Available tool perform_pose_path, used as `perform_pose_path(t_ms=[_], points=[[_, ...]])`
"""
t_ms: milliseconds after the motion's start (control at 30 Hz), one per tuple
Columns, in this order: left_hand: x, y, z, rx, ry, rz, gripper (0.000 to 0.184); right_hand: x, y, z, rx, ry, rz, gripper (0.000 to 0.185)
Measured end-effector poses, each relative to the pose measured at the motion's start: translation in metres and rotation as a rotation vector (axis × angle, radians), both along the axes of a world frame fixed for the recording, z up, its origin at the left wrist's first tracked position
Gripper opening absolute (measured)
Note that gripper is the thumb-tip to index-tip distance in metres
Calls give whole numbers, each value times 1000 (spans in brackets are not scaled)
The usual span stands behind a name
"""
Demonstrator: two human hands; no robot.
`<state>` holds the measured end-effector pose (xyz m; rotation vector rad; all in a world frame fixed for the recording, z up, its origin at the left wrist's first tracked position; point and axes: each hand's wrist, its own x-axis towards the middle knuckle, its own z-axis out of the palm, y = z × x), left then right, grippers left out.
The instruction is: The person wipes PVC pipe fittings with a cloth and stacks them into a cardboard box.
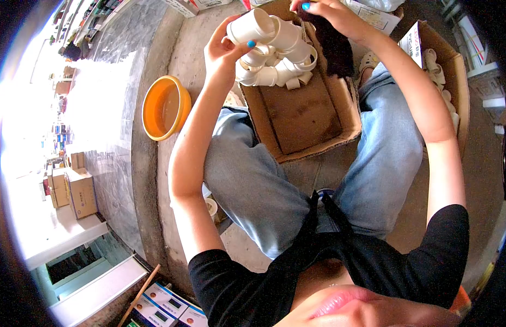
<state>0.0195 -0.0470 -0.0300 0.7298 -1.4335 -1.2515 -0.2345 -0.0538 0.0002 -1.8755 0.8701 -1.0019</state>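
Note:
My left hand (224,48) is closed around a white plastic pipe fitting (251,27), thumb along its near side. The fitting is above a heap of similar white pipe fittings (288,46) at the far end of an open cardboard box (348,117) between my legs. At the top edge of the view, my right hand (332,16) has its fingers closed on a dark, soft-looking cloth (332,46), which hangs over the box's right side. Part of that hand's grip is cut off by the frame edge.
A yellow basin (182,109) stands on the concrete floor to my left. At my right is another cardboard box (461,82) with white pieces inside. Stacked cartons (81,193) stand farther left, and printed boxes (160,305) lie at lower left.

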Motion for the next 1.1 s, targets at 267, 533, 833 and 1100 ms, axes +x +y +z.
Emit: perform_pose_path(t_ms=[267,533,833,1100], points=[[-4,-1,-4,-9,-87,-25,59,12,26,12,-142,107,-73,49],[-13,2,-7,110,-16,-58,57,17,25,6,-571,221,-168,34],[-12,3,-7,271,137,-101,46,28,37,8,-723,234,-80,36],[-7,5,-10,298,109,-155,44,25,29,-4,-533,137,-103,34]])
